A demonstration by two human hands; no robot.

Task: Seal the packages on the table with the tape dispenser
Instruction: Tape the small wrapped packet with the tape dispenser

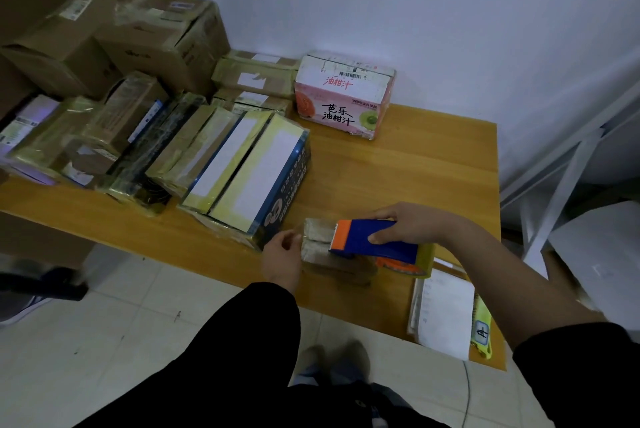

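One small brown cardboard package (323,244), already wrapped in cloudy tape, lies on the near edge of the orange-brown wooden desk (415,178), directly under the right grip. The right hand (408,224) is clenched around the blue plastic tape dispenser with an orange toothed front (372,239), thumb on the near side and fingers over the far side, and the toothed end rests on top of the package. Behind the grip, toward the wrist, the yellowish roll of tape (420,263) sits in the dispenser.

On the other side of the package, the left hand (282,258) touches its left end with curled fingers; it seems to steady the package or press tape down, but I cannot tell if it really grasps something.

I judge the package to be light and quite stiff, and the taped surface probably slippery, so it may slide on the desk when the dispenser is pulled. It is better to hold it by the two short ends, away from the tape path.

Farther from the grip, to the left and beyond, stands a row of taped boxes (214,157), and a pink and white printed carton (343,98) near the wall. To the right, below the forearm, lies a stack of white papers (445,313).
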